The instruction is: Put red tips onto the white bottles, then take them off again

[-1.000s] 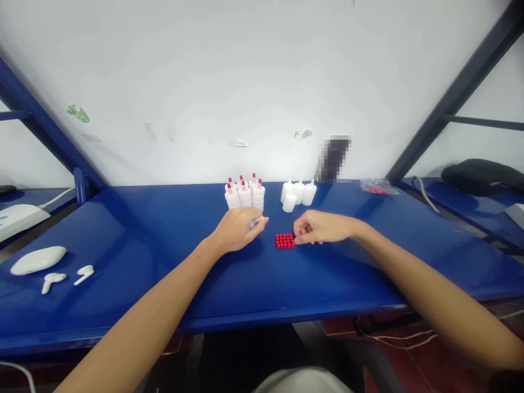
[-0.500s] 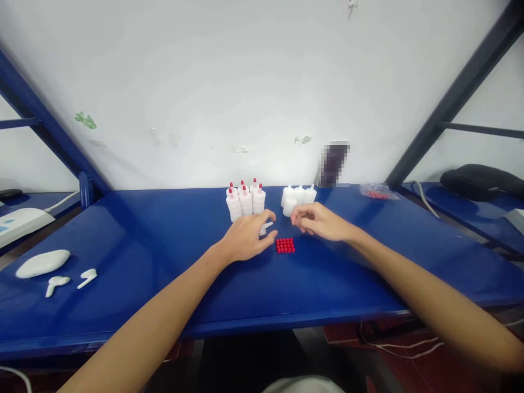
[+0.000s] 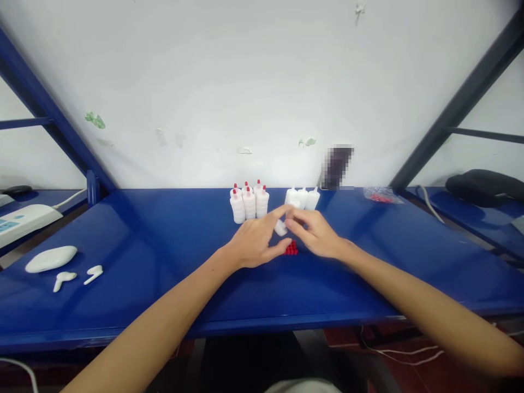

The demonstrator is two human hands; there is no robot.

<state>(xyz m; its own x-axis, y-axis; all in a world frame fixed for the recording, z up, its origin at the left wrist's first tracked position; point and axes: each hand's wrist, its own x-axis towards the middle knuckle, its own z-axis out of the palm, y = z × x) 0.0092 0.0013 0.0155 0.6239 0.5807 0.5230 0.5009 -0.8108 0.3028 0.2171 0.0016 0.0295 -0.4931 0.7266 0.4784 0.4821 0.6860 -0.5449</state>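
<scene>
A small white squeeze bottle [image 3: 280, 227] lies tilted in my left hand [image 3: 256, 240], its lower part hidden behind that hand; the thumb and index finger stay spread around it. From the right, the pinched fingertips of my right hand [image 3: 317, 234] meet the nozzle end of this bottle. Whatever those fingertips pinch is hidden. Just under the hands lies a block of small red caps [image 3: 291, 249], partly covered by my left thumb. Beyond my left hand stand several white bottles with red caps [image 3: 249, 204]. Several uncapped white bottles [image 3: 311, 198] stand behind my right hand.
At the left lie a white earbud case [image 3: 51, 258] and two earbuds [image 3: 94, 274]. A dark phone-like object, blurred out [image 3: 337, 166], leans on the wall. A clear bag with red pieces [image 3: 382, 196] lies at the back right of the blue table [image 3: 164, 305].
My right hand has moved left to the bottle, and the hands now meet at its nozzle. My left hand has shifted slightly right with the bottle. The view has shifted a little.
</scene>
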